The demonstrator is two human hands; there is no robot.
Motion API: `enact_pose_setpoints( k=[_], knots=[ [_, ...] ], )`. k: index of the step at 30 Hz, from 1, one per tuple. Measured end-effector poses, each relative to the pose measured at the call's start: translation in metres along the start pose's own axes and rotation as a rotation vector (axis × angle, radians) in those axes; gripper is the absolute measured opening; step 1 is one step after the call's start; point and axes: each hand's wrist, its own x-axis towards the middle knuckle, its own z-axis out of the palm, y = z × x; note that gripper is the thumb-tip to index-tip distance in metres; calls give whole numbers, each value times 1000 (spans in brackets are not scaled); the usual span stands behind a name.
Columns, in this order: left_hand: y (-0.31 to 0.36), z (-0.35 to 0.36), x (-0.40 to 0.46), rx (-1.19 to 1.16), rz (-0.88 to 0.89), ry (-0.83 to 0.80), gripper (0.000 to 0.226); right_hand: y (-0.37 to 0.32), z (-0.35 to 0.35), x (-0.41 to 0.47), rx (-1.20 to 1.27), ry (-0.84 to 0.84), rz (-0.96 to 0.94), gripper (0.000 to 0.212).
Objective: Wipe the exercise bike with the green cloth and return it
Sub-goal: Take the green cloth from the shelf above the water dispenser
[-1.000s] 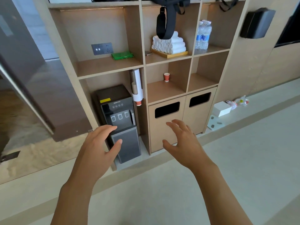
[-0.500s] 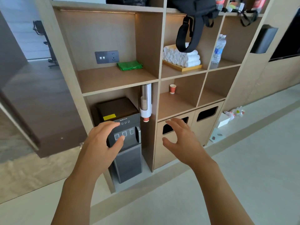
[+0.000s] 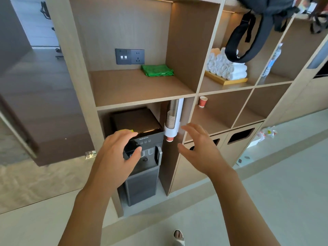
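The folded green cloth point(image 3: 157, 70) lies at the back right of a wooden shelf compartment point(image 3: 138, 87), just below a grey wall socket. My left hand point(image 3: 115, 157) hovers with fingers spread in front of the black water dispenser, well below the cloth. My right hand point(image 3: 200, 148) is also empty and spread, beside the cup dispenser. Part of an exercise bike point(image 3: 46, 11) shows far off at the top left, beyond the shelf unit.
A black water dispenser point(image 3: 142, 157) stands in the lower compartment, with a cup dispenser point(image 3: 173, 119) on the divider. Rolled white towels point(image 3: 227, 68) on a tray, a hanging black backpack point(image 3: 257, 23), a water bottle point(image 3: 273, 59) and a red paper cup point(image 3: 202, 101) fill the right compartments. Two bin slots sit lower right.
The shelf unit has grown larger and shifted left in view as I came closer. Both hands have risen slightly and stay empty.
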Motion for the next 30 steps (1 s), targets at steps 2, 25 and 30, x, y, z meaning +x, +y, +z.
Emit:
enact_pose_setpoints(
  k=[2, 25, 30],
  knots=[
    [-4, 6, 22, 12, 8, 12, 43, 4, 4, 33, 18, 2, -25, 60],
    [7, 56, 301, 226, 22, 170, 44, 60, 18, 372, 176, -80, -417, 58],
    [-3, 60, 378, 340, 43, 111, 47, 50, 22, 437, 36, -112, -381, 63]
  ],
)
